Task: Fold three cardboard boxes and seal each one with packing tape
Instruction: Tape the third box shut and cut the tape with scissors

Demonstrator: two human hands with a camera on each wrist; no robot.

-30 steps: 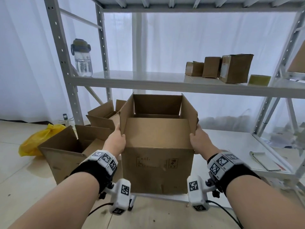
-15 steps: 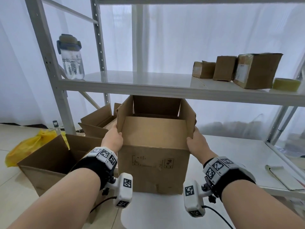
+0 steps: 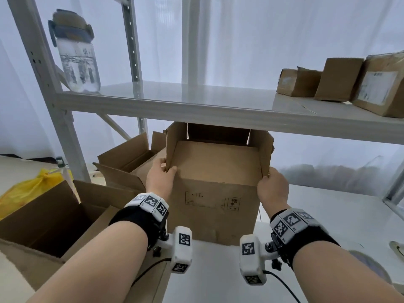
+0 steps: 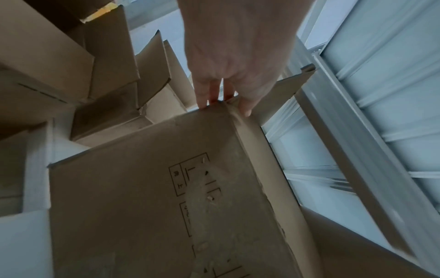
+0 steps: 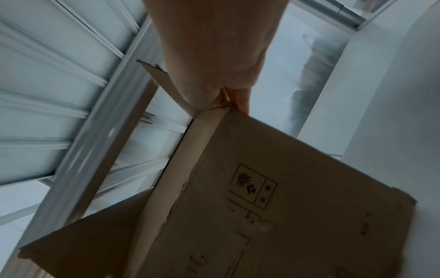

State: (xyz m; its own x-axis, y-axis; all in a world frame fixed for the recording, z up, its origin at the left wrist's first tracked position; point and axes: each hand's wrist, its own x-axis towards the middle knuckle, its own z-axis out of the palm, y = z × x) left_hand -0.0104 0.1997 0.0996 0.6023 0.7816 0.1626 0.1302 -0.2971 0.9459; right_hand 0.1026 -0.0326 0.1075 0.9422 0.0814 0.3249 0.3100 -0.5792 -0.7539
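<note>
The cardboard box (image 3: 215,193) stands upright on the white counter (image 3: 341,217), under the shelf (image 3: 196,106), with its top open. The near flap (image 3: 216,160) is folded down inside. The left hand (image 3: 160,178) pinches the box's near left corner and the right hand (image 3: 273,186) pinches the near right corner — one on each side, likely so the box stays square and does not slide. The side flaps stand up, so the top is not shut yet. More open boxes (image 3: 54,217) wait on the left — probably next.

Three open boxes (image 3: 214,193) (image 3: 129,162) (image 3: 50,217), three sealed parcels (image 3: 293,83) (image 3: 337,79) (image 3: 382,86), one bottle (image 3: 76,53).
</note>
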